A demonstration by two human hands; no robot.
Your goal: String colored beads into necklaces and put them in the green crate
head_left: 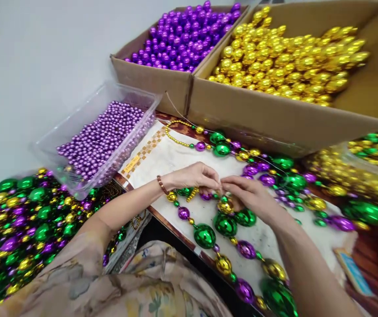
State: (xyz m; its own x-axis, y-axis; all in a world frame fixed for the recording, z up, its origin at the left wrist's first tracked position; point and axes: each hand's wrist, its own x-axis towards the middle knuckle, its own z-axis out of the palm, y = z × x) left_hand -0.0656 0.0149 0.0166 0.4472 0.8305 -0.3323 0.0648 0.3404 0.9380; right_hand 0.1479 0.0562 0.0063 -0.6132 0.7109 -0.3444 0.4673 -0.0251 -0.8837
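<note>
Above a white mat (175,160), both my hands are closed with their fingertips pinched close together. My left hand (202,177), with a brown bead bracelet (162,185) on its wrist, meets my right hand (246,191) at the top of a bead strand (224,204). The exact bit between the fingertips is too small to make out. Large green beads (205,236), with purple and gold ones, hang below the hands and run off toward my lap. Another bead strand (222,149) lies along the back of the mat, with a thin clear thread (175,108) arching over it.
Cardboard boxes of purple balls (182,39) and gold balls (274,61) stand at the back. A clear plastic tub (45,143) of small purple beads (103,136) sits at left. Finished-looking strands (20,220) pile below it. A blue-labelled block (355,273) lies at right.
</note>
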